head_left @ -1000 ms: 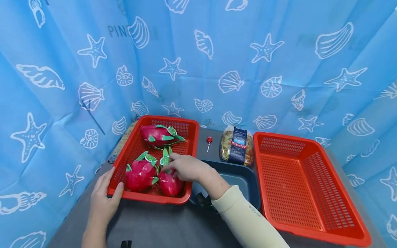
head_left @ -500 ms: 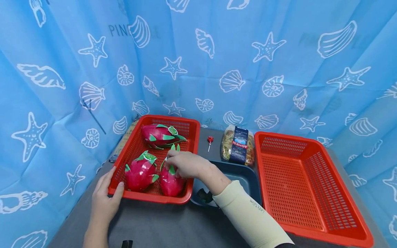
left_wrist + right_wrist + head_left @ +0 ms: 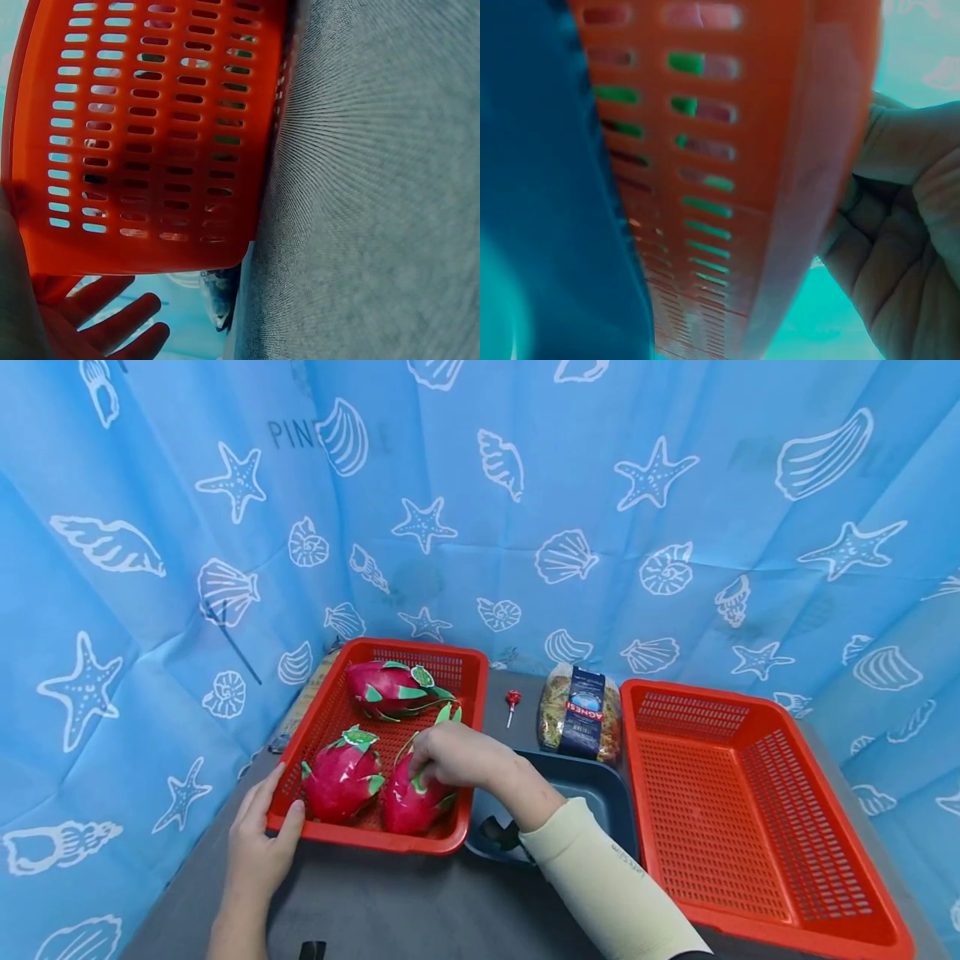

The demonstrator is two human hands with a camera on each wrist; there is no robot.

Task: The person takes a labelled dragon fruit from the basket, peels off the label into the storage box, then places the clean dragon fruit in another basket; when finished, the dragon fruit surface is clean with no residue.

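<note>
My right hand point(image 3: 468, 760) reaches over the side of the left red plastic basket point(image 3: 367, 837), its fingers curled onto a pink dragon fruit point(image 3: 408, 806) with green scales. Part of that fruit is hidden under the hand. In the right wrist view the hand point(image 3: 907, 225) is bent beside the basket's rim. My left hand point(image 3: 258, 839) rests at the basket's near left corner, thumb on the front rim. The left wrist view shows its fingers point(image 3: 124, 322) straight and spread outside the basket wall point(image 3: 150, 259). Two more dragon fruits, one near left point(image 3: 341, 785) and one far point(image 3: 386, 685), lie inside.
A dark blue tray point(image 3: 618, 810) stands right of this basket, partly under the right forearm. Behind it are a pasta bag point(image 3: 581, 710) and a red lollipop point(image 3: 513, 697). Another red basket point(image 3: 708, 835) stands at right. A blue shell-print curtain point(image 3: 465, 560) encloses the back.
The dragon fruit under my right hand has turned, so its green label no longer shows. The right fingers have shifted on it. My left hand stays at the basket corner.
</note>
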